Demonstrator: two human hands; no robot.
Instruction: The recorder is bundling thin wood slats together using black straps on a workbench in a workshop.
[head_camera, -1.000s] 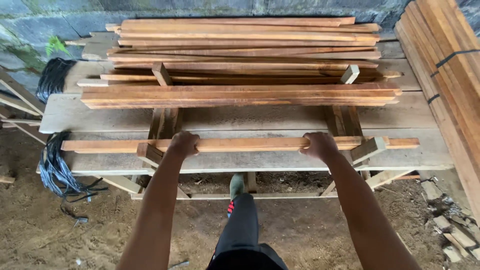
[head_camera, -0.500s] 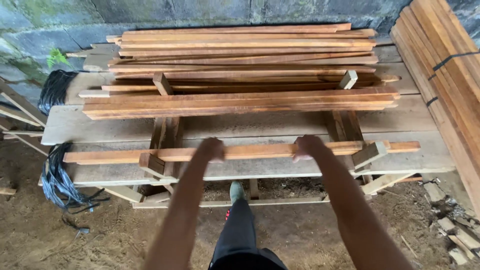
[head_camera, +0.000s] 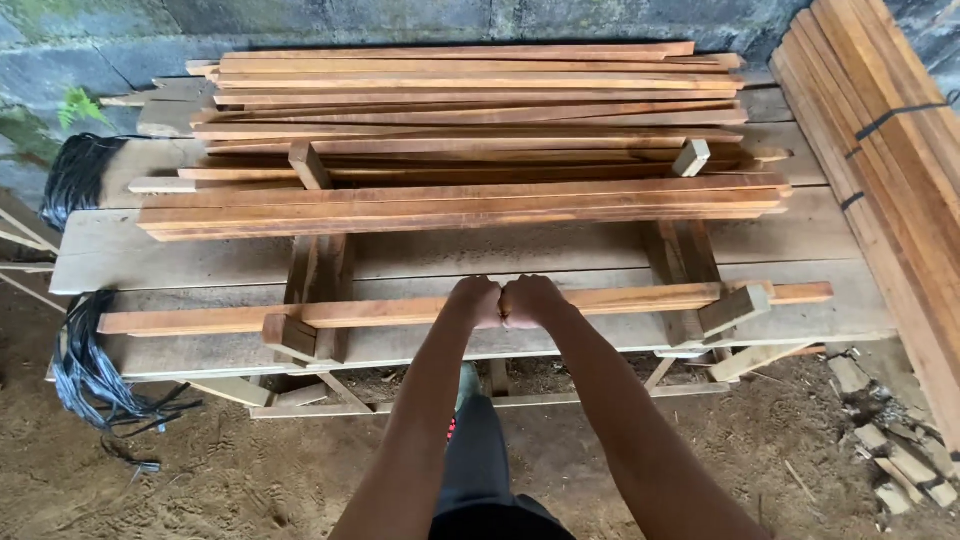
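A long reddish-brown wooden slat (head_camera: 400, 312) is gripped at its middle by both hands, the left hand (head_camera: 474, 302) and right hand (head_camera: 531, 301) clenched fist against fist around it. The slat lies lengthwise along the front edge of the rough grey plank desk (head_camera: 200, 262), propped on short wooden crosspieces (head_camera: 300, 335). A stack of like slats (head_camera: 470, 130) is piled toward the desk's back edge. No containers are seen. A balanced lift appears to be called for.

A single wooden strip (head_camera: 300, 316) lies on the bench (head_camera: 180, 258), before the stacked strips (head_camera: 460, 130).
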